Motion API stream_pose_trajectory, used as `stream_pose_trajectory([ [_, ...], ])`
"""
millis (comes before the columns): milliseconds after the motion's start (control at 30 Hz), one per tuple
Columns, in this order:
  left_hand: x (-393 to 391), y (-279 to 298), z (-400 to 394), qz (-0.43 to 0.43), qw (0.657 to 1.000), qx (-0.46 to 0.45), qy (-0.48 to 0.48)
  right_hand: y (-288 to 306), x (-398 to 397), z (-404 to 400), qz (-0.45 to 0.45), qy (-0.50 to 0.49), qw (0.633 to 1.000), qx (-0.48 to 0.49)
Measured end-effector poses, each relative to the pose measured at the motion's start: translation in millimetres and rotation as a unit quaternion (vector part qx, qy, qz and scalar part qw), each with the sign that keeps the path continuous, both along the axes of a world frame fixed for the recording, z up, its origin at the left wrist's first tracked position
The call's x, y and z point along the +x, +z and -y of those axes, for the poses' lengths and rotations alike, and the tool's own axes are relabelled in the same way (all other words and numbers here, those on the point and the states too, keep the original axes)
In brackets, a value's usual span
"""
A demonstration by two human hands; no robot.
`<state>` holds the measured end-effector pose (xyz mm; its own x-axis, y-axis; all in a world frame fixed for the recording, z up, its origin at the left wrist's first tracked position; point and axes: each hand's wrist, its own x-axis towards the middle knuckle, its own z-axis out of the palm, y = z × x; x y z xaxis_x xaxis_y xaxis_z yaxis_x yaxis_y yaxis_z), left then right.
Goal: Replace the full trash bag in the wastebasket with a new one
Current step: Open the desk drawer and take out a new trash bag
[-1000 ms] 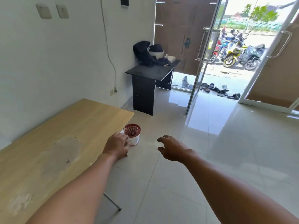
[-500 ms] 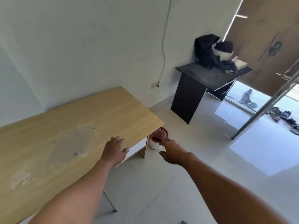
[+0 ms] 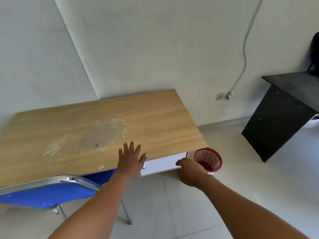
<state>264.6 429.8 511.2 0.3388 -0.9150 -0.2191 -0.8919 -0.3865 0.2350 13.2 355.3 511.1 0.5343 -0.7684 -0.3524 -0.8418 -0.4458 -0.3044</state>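
Observation:
A small red mesh wastebasket (image 3: 209,159) stands on the floor just past the right end of the wooden desk (image 3: 107,133). No bag shows on its rim. My left hand (image 3: 132,158) is open, fingers spread, over the desk's front edge. My right hand (image 3: 189,170) hangs lower, in front of the white drawer panel (image 3: 162,163), fingers loosely curled and holding nothing, just left of the wastebasket.
A blue folding chair (image 3: 46,192) with metal legs stands at the desk's front left. A black desk (image 3: 279,118) stands at the right against the wall. A wall socket with a white cable (image 3: 229,96) sits between them. Pale tiled floor lies below.
The view has swung left and down: the doorway is gone and the blue chair has appeared. Both hands stay out in front, the right one now beside the wastebasket.

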Motion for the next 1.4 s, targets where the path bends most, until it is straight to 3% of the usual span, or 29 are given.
stream_pose_trajectory([
  [367, 20, -129, 62, 0.051, 0.995, -0.067, 0.061, -179, 14, 83, 0.053, -0.006, 0.994, -0.099],
  [567, 16, -151, 64, 0.101, 0.983, -0.134, 0.073, -239, 49, 110, 0.14, -0.038, 0.976, -0.162],
  [867, 23, -159, 74, 0.136, 0.975, -0.162, 0.071, -236, 109, 121, 0.254, -0.114, 0.946, -0.168],
  [1400, 19, -161, 73, 0.107, 0.969, -0.196, 0.102, -243, 116, 113, 0.318, -0.135, 0.923, -0.171],
])
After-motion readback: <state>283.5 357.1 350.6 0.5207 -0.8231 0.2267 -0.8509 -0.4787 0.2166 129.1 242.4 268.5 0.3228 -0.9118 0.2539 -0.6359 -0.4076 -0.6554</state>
